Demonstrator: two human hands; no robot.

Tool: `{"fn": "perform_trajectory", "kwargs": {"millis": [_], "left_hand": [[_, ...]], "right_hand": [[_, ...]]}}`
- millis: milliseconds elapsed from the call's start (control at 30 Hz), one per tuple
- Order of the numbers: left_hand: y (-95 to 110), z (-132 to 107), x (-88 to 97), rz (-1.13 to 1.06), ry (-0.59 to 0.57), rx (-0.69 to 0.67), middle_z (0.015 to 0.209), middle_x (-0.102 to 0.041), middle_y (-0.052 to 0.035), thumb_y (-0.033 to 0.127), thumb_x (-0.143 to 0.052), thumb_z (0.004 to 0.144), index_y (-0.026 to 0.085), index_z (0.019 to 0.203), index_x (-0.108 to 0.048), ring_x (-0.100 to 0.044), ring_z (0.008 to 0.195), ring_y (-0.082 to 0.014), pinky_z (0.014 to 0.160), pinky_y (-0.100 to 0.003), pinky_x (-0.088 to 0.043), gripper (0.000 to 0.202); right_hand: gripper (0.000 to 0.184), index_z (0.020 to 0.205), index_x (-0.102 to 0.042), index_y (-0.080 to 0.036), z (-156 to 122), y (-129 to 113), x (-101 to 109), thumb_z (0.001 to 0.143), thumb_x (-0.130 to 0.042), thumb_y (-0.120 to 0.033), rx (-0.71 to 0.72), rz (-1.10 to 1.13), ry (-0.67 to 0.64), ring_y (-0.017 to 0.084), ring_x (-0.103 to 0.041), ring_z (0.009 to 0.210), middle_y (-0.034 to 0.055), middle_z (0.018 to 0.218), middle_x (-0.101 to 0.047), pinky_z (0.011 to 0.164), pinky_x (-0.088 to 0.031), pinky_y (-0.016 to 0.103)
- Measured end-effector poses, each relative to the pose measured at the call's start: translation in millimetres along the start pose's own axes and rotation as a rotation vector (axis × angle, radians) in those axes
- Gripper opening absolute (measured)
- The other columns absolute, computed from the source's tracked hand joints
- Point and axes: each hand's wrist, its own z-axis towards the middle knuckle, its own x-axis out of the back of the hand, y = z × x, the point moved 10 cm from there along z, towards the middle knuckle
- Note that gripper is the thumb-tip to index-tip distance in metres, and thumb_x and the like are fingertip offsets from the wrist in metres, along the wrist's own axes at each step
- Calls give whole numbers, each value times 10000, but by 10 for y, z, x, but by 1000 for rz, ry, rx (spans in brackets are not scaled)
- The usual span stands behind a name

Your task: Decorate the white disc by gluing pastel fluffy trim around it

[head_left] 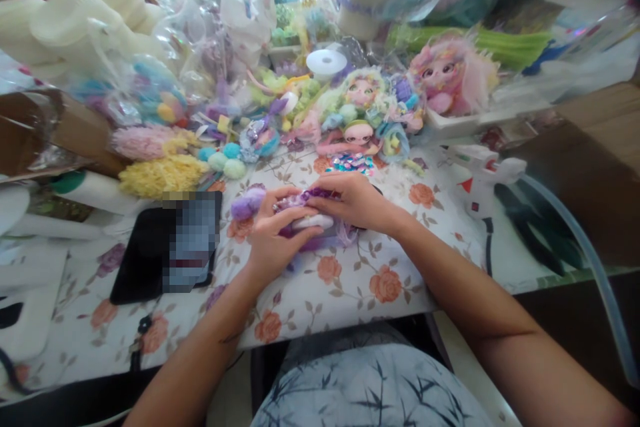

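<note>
Both hands meet over a small purple craft piece (305,210) with a fluffy purple pompom (247,202) at its left end and sparkly purple trim on top. My left hand (275,237) is closed under it, fingers wrapped around a pale part of the piece. My right hand (357,200) presses on it from above and the right, fingers curled onto the sparkly trim. The piece rests just above the floral tablecloth (350,287).
A black tablet (150,247) lies left of the hands. A white glue gun (483,180) with a black cord lies at the right. Pastel dolls (360,113), pompoms, yellow yarn (160,173) and plastic bags crowd the table's back.
</note>
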Motion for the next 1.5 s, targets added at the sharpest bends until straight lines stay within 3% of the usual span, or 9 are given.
{"fn": "perform_trajectory", "kwargs": {"millis": [233, 367, 500, 800, 1033, 1333, 1500], "left_hand": [[-41, -47, 5, 2, 14, 5, 1200, -663, -76, 381, -834, 738, 282, 1008, -782, -657, 1100, -264, 981, -445, -573, 292], [-62, -57, 17, 7, 11, 31, 1182, -670, -65, 394, -839, 729, 293, 1036, -778, -665, 1085, -258, 976, -433, -580, 328], [-67, -56, 9, 17, -2, 41, 1200, -661, -61, 399, -837, 731, 292, 1083, -767, -665, 1094, -252, 991, -410, -569, 375], [-48, -50, 7, 11, 3, 24, 1196, -656, -68, 363, -849, 720, 277, 1107, -758, -653, 1111, -246, 1003, -399, -552, 407], [-37, -51, 5, -5, -5, 25, 1192, -648, -60, 350, -852, 718, 307, 1145, -742, -658, 1096, -240, 977, -384, -567, 443], [-48, -25, -1, -67, -22, 52, 1196, -610, -62, 355, -849, 721, 271, 925, -785, -607, 1139, -251, 999, -397, -537, 229], [-57, -30, -25, -61, -51, 34, 1233, -606, -63, 358, -819, 759, 271, 955, -788, -591, 1184, -252, 992, -370, -539, 217]], "right_hand": [[208, 821, -699, -161, -33, -12, 44, 943, -580, -280, -26, 39, 70, 131, -558, 677, 2, 706, -627, 647, -408, 260], [183, 965, -723, -174, -129, 120, 66, 900, -631, -319, -125, 229, 77, 156, -640, 791, 32, 867, -718, 711, -489, 269], [290, 1054, -724, -174, -192, 257, 42, 795, -744, -301, -184, 302, 60, 192, -674, 882, 55, 980, -737, 794, -529, 315], [148, 952, -732, -165, -171, 186, 41, 864, -686, -275, -107, 201, 136, 153, -615, 754, 33, 832, -715, 677, -480, 272], [147, 919, -720, -158, -182, 182, 42, 876, -679, -292, -92, 234, 151, 136, -604, 726, 20, 813, -697, 661, -462, 255], [173, 928, -721, -165, -175, 221, 11, 878, -682, -325, -79, 279, 138, 129, -595, 727, 15, 822, -700, 652, -458, 241], [141, 930, -722, -164, -156, 171, 13, 881, -685, -290, -56, 276, 156, 136, -611, 761, 22, 852, -709, 671, -466, 246]]}}
